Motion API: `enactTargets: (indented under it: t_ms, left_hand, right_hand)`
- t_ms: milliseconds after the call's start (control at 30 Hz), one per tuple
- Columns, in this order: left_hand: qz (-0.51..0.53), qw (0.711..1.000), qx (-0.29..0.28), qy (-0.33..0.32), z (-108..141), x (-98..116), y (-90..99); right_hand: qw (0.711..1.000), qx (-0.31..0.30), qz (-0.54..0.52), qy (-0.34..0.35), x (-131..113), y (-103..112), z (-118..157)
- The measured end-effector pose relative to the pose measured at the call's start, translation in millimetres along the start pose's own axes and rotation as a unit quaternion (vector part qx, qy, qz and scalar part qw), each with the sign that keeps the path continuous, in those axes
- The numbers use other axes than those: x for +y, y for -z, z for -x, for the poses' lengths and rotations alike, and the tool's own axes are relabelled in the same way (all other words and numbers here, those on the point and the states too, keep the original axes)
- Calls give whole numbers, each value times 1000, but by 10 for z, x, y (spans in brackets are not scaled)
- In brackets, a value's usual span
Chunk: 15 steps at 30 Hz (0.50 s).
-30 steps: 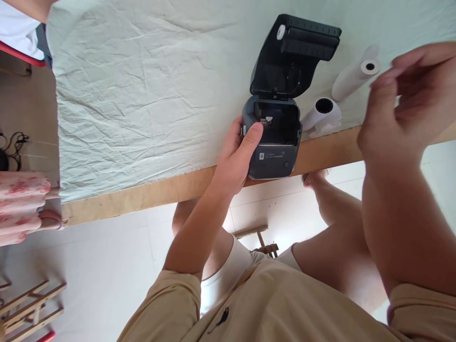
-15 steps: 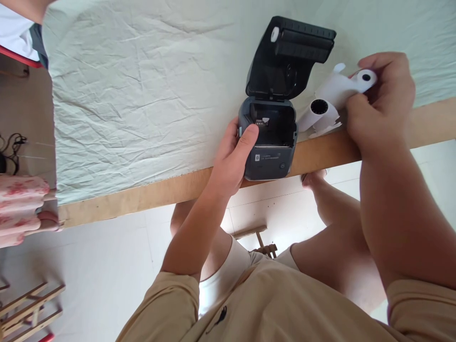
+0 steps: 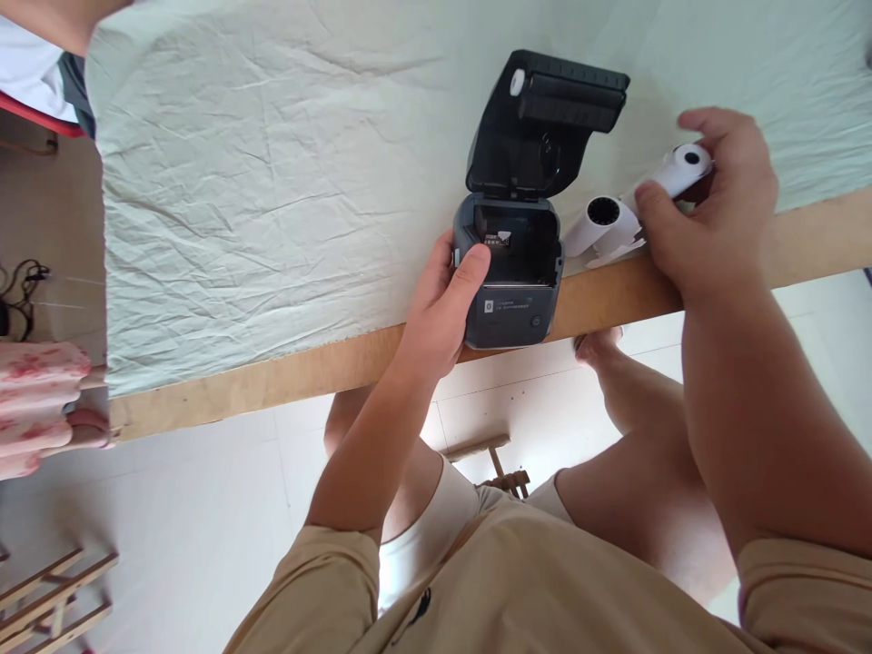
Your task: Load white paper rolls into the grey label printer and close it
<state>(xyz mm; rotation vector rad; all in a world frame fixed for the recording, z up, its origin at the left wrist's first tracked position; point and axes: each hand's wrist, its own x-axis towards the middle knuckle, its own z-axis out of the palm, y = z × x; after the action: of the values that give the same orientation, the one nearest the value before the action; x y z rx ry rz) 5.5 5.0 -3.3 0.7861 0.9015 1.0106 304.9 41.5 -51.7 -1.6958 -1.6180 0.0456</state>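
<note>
A black label printer [image 3: 514, 313] stands at the table's front edge with its lid [image 3: 531, 136] raised and its paper bay uncovered. My left hand [image 3: 446, 304] grips the printer's left side, thumb over the bay's rim. Right of the printer lies a white paper roll [image 3: 587, 229] with a wide dark core and a torn end. Beyond it is a thinner white roll [image 3: 683, 168] with a small core hole. Around this thinner roll are the thumb and fingers of my right hand [image 3: 705, 186]; its index finger is raised away from the paper.
A pale green wrinkled cloth [image 3: 272, 182] covers the table, whose wooden edge [image 3: 272, 381] shows in front. At the top left is part of another person's arm [image 3: 61, 23]. Wooden stools [image 3: 61, 590] and pink floral fabric [image 3: 41, 400] are at the left.
My right hand has moved slightly left with the thinner roll, and its loose paper flap no longer sticks up. The printer appears slightly lower in view, still in my left hand.
</note>
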Motion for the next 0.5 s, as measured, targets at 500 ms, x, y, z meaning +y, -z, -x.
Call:
enactTargets:
  t_ms: [500]
  left_hand:
    - [2, 1000, -3, 6, -8, 0, -7]
  right_hand:
    - [999, -20, 31, -12, 151, -27, -7]
